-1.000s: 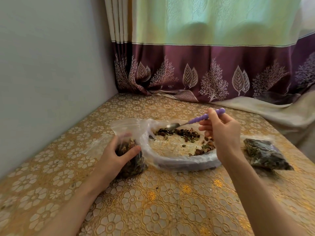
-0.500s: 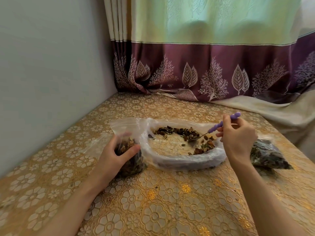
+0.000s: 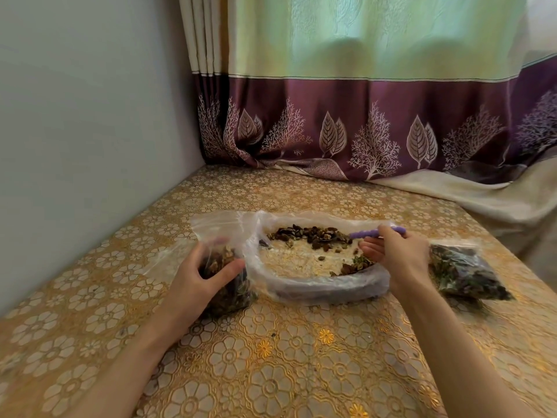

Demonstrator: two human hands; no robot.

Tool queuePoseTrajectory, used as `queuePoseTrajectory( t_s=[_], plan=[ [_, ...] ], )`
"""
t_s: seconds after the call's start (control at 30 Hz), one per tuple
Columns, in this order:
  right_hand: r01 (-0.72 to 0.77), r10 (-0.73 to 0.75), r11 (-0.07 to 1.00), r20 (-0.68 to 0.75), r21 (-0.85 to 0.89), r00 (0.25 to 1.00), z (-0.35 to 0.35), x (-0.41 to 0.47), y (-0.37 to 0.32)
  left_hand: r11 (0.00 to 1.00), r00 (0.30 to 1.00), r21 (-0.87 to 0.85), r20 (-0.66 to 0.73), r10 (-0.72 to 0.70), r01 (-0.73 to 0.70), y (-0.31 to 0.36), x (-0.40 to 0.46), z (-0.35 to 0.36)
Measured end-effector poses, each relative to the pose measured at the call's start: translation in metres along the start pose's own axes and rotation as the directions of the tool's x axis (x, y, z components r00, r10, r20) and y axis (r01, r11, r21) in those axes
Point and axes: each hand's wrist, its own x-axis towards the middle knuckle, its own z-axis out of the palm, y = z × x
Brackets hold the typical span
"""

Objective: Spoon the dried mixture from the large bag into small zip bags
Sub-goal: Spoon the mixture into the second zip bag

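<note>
**Scoop in the big bag, small bag waiting just to the left**

So the key thing here is the sideways line-up. The large bag (image 3: 316, 267) sits in the middle of the table (image 3: 271, 372), rolled down into a shallow, bowl-like shape, wider left to right than front to back. The small bag (image 3: 224, 267) being filled stands touching its left rim, mouth open upward. A loaded spoon would have to travel left, over that rolled rim, and up into the mouth.

The right hand (image 3: 398, 254) pinches the purple handle of the spoon (image 3: 370, 233). The spoon lies nearly level, pointing left, with the bowl end down in the dried mixture (image 3: 313, 233) along the far edge of the bag. I can't tell how much is on it, the bowl is buried. The left hand (image 3: 202, 276) is wrapped around the small bag, thumb across the front, keeping it upright. It's the nearer hand to the target, but the right one does the carrying.

The mix looks like dark brown and tan chunky bits, with some greenish pieces near the right side. Not much is left: mostly a band at the back and a clump near the right hand, bare plastic between. The small bag looks roughly half full to me. Another filled bag (image 3: 464, 273) lies flat off to the right, apart from the rest.
</note>
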Motion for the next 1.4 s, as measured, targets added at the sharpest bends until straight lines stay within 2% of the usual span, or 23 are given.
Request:
queuePoseTrajectory(
  t_s=[0.17, 0.37, 0.7, 0.9, 1.0, 1.23, 1.4],
  plan=[
    [-0.048, 0.052, 0.995, -0.039, 0.086, 0.998, -0.002, -0.003, -0.004, 1.0, 1.0, 0.009, 0.012, -0.002, 0.002, 0.002, 0.0, 0.0],
    [-0.026, 0.025, 0.977, 0.007, 0.211, 1.0, 0.002, -0.014, -0.019, 1.0, 1.0, 0.017, 0.013, 0.009, -0.009, 0.002, 0.0, 0.0],
    [0.062, -0.145, 0.943, 0.235, 0.327, 0.961, 0.024, -0.055, -0.06, 1.0, 0.999, -0.008, 0.048, -0.007, 0.008, 0.003, -0.001, -0.001],
    [0.1, -0.244, 0.941, 0.44, 0.324, 0.864, 0.038, -0.08, -0.066, 0.997, 0.998, -0.061, 0.051, -0.033, 0.036, 0.005, -0.001, 0.0],
    [0.133, -0.284, 0.938, 0.491, 0.319, 0.823, 0.041, -0.083, -0.065, 0.995, 0.998, -0.097, 0.053, -0.031, 0.036, 0.006, -0.001, 0.002],
    [0.14, -0.303, 0.932, 0.51, 0.333, 0.805, 0.037, -0.074, -0.065, 0.992, 0.999, -0.119, 0.022, -0.034, 0.036, 0.01, -0.004, 0.002],
    [0.144, -0.303, 0.91, 0.388, 0.388, 0.87, 0.028, -0.065, -0.066, 0.993, 1.0, -0.115, 0.002, -0.028, 0.028, 0.01, -0.004, 0.001]
  ],
)
